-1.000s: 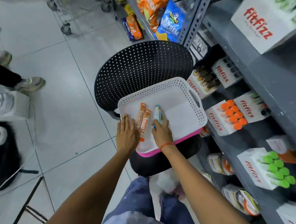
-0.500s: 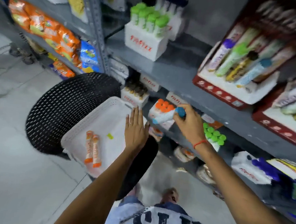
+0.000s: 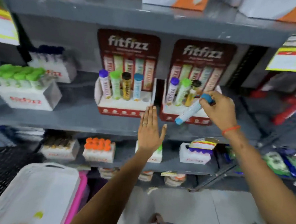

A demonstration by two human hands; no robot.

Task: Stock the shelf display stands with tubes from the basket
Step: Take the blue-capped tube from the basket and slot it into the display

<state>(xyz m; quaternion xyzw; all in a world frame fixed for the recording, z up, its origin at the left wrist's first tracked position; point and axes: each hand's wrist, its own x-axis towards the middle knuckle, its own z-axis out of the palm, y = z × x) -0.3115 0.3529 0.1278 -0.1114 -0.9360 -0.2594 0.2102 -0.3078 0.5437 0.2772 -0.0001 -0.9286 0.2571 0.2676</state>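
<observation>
Two red fitfizz display stands sit side by side on the grey shelf (image 3: 76, 119). The left stand (image 3: 124, 108) holds several upright tubes with purple, green, brown and blue caps. The right stand (image 3: 171, 111) holds purple, green and brown-capped tubes. My right hand (image 3: 219, 109) grips a blue-capped tube (image 3: 189, 111) by its cap end, tilted in front of the right stand. My left hand (image 3: 149, 127) is flat with fingers together, hovering before the gap between the stands and holding nothing. The white basket (image 3: 38, 191) with a pink rim lies at the lower left.
A white box of green-capped tubes (image 3: 22, 87) stands at the shelf's left. The lower shelf carries boxes with orange-capped tubes (image 3: 98, 149) and others. A black perforated chair back (image 3: 1, 168) is beside the basket. Grey tiled floor (image 3: 189, 211) lies below.
The view has swung up from the basket to the shelf. My right hand lifted the blue-capped tube from the basket up to the right stand. My left hand left the basket and rose toward the shelf.
</observation>
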